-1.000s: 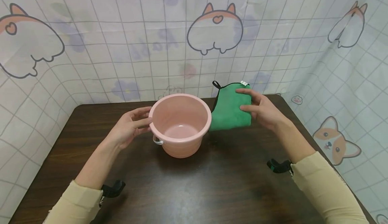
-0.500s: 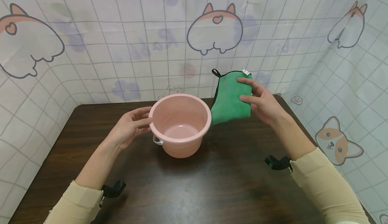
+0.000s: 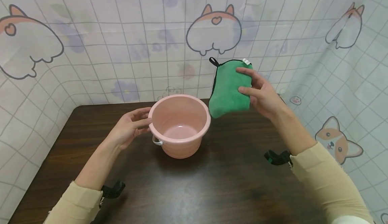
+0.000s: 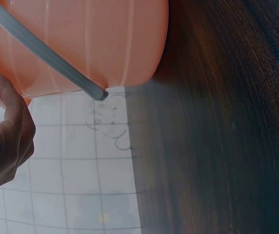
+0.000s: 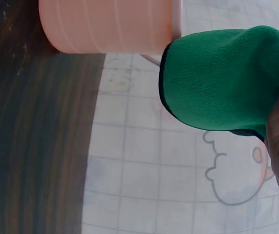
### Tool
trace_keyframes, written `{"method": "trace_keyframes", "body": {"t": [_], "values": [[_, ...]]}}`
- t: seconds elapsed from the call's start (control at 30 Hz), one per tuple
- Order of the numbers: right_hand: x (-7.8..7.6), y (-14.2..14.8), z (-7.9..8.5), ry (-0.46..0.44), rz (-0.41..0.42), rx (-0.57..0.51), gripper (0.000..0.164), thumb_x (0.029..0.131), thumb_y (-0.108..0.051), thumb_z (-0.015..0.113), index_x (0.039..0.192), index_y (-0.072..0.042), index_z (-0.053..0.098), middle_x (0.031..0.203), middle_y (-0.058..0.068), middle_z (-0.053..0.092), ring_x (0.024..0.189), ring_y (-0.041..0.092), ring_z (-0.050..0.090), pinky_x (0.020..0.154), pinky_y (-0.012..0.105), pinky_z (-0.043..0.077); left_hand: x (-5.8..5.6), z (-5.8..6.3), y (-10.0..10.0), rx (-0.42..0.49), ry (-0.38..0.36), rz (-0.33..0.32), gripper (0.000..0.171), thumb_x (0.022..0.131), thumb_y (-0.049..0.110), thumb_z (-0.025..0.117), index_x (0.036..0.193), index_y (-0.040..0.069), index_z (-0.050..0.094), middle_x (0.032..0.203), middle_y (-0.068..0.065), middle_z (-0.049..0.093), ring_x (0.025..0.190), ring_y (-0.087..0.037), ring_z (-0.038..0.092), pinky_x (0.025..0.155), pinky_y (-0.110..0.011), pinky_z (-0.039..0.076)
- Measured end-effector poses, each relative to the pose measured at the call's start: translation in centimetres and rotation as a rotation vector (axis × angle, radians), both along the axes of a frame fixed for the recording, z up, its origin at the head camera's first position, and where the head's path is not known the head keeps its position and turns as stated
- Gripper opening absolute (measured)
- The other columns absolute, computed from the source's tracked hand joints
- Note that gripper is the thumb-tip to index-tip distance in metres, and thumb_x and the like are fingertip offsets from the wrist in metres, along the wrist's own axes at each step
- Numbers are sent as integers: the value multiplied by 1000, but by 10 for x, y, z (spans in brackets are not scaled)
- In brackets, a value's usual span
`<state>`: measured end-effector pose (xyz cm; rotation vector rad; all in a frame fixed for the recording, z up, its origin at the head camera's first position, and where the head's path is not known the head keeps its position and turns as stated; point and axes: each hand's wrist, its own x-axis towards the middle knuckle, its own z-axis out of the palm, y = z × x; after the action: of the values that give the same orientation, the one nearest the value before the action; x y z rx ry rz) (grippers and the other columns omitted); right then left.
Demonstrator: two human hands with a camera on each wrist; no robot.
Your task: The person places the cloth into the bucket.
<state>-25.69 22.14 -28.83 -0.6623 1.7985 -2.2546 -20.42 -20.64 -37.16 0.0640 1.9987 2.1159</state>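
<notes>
A pink plastic bucket [image 3: 181,146] with a grey-white handle [image 4: 51,56] stands upright on the table. My left hand [image 3: 128,128] holds its rim on the left side, thumb and fingers bent at the edge. To the right of the bucket, my right hand [image 3: 262,94] pinches a folded green cloth [image 3: 228,89] between thumb and fingers. The cloth has black edging, a black hanging loop [image 3: 214,61] and a white tag [image 3: 246,61]. It is raised above the table, its lower left corner beside the bucket's rim. In the right wrist view the cloth [image 5: 217,80] hides part of my fingers.
The dark wooden table [image 3: 188,190] reaches back to a white checked sheet [image 3: 121,49] with dog drawings, which also covers both sides. A black device [image 3: 113,189] sits at my left wrist, another black device [image 3: 277,157] at my right.
My right hand has lifted the green cloth upward from near the table to just above the rim's height in view. The left hand and the bucket have stayed in place.
</notes>
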Motion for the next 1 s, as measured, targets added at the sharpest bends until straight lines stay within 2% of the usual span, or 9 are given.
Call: {"method": "trace_keyframes", "body": {"t": [0.2, 0.33, 0.73, 1.0], "values": [[3, -8, 10, 30, 21, -82, 51, 99, 11, 53, 145, -12, 53, 145, 13, 39, 115, 23, 49, 84, 28, 56, -1, 0, 1, 17, 3, -3, 57, 102, 3, 62, 153, -4, 38, 137, -19, 48, 106, -18, 63, 85, -27, 58], [3, -15, 14, 43, 41, -95, 52, 98, 11, 54, 144, -14, 55, 143, 13, 41, 113, 23, 50, 82, 29, 56, -1, 0, 1, 15, 0, -1, 57, 102, 2, 61, 153, -4, 38, 136, -19, 48, 106, -18, 63, 84, -26, 58], [0, -40, 16, 73, 128, -57, 53, 96, 9, 60, 141, -19, 58, 139, 13, 44, 107, 25, 48, 79, 31, 56, 0, 0, 1, 8, -10, -6, 59, 102, 6, 64, 154, -3, 38, 137, -18, 48, 108, -19, 63, 86, -28, 58], [-1, -56, 11, 35, 171, -8, 53, 95, 8, 61, 141, -19, 58, 147, 15, 37, 118, 30, 45, 83, 36, 58, 0, 0, 1, 18, -7, -9, 60, 102, 7, 65, 154, -3, 38, 135, -16, 49, 107, -18, 63, 86, -28, 58]]}}
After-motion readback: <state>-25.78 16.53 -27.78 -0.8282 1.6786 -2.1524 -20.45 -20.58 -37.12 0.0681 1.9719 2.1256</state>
